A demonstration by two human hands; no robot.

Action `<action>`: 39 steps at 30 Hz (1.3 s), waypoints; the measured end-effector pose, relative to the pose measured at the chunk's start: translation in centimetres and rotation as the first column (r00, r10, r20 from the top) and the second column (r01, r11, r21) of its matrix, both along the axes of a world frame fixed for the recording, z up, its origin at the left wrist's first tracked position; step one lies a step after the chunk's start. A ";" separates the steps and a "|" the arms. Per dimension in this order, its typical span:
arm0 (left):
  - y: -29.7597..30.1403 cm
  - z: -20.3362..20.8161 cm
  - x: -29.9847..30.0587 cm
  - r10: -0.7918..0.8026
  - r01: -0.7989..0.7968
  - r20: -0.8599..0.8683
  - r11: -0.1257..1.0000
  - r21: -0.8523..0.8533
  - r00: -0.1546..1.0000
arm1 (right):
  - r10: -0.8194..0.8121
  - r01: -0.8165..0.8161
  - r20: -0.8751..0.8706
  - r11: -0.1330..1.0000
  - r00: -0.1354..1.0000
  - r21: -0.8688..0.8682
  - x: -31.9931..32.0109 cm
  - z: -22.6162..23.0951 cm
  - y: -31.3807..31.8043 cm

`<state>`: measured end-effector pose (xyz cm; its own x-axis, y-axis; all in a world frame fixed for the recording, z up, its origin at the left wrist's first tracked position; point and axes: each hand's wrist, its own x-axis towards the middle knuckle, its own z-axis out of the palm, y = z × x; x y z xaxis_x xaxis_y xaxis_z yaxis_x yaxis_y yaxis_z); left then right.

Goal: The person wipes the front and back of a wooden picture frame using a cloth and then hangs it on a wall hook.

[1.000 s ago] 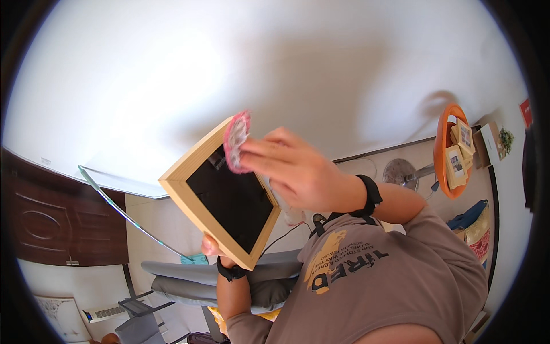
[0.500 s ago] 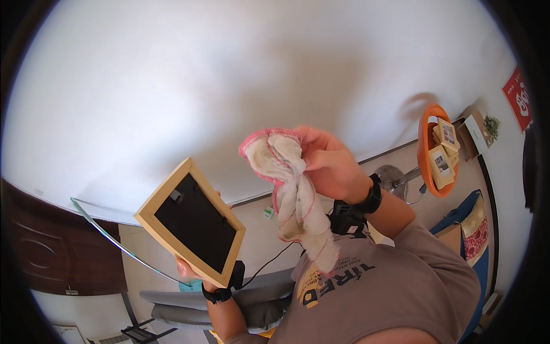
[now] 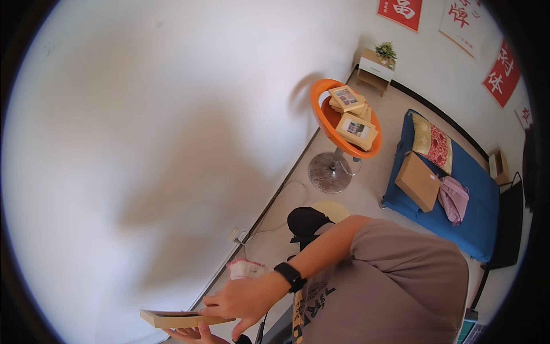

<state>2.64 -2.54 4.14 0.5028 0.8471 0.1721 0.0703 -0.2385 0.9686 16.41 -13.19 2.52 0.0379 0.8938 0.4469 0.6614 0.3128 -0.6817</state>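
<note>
At the lower left my left hand (image 3: 195, 334) holds a light wooden picture frame (image 3: 179, 319) from below, fingers beneath it and thumb at its near edge. The frame lies tilted and nearly edge-on, so little of its face shows. My right hand (image 3: 247, 299) reaches over the frame's right end, its fingertips at the upper side. A white cloth with pink edging (image 3: 247, 269) sticks out past the far side of this hand. The palm hides the rest of the cloth, which appears tucked in the curled fingers.
An orange bar stool (image 3: 318, 109) bears several framed pictures (image 3: 356, 129). Beyond stand a small cabinet (image 3: 375, 70) with a plant and a blue sofa bed (image 3: 472, 200) with a cardboard box (image 3: 418, 180) and a pink bag (image 3: 453, 199). A white wall (image 3: 143, 114) rises on the left.
My view has swung right, bringing the stool and sofa bed further in. The picture frame has gone from upright to nearly flat, and my right hand has come over to it with the cloth.
</note>
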 end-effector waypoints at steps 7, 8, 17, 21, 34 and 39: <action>0.2 -0.6 0.5 -0.014 0.016 -0.081 1.000 0.024 0.997 | -0.133 0.136 0.048 0.989 0.990 -0.059 -0.5 -2.3 2.2; 0.5 -0.7 0.5 -0.026 0.028 -0.080 0.999 0.026 0.996 | -0.145 0.147 0.048 0.987 0.988 -0.058 0.0 -2.4 2.1; 3.7 -4.6 0.4 -0.302 0.281 -0.207 0.951 -0.128 0.930 | -0.643 0.642 -0.289 0.758 0.709 -0.111 13.6 -3.4 -13.5; 4.1 -4.5 1.5 -0.314 0.272 -0.363 0.948 -0.164 0.877 | -0.994 0.983 0.063 0.076 0.088 -0.170 20.4 -0.5 -26.8; 6.0 5.4 19.7 0.030 0.296 -0.470 0.741 0.603 0.882 | -0.954 0.696 0.265 -0.097 0.138 -0.712 31.6 -12.3 -49.4; 5.2 10.9 26.5 0.154 0.193 -0.303 0.491 0.850 0.941 | -0.976 0.558 -0.074 0.178 0.204 -0.811 36.5 -15.5 -51.7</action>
<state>29.13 2.62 15.02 0.6845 0.3456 0.6419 0.2909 -0.9369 0.1942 52.91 -64.92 -12.97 0.8659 0.1773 -0.4678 -0.2392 -0.6746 -0.6984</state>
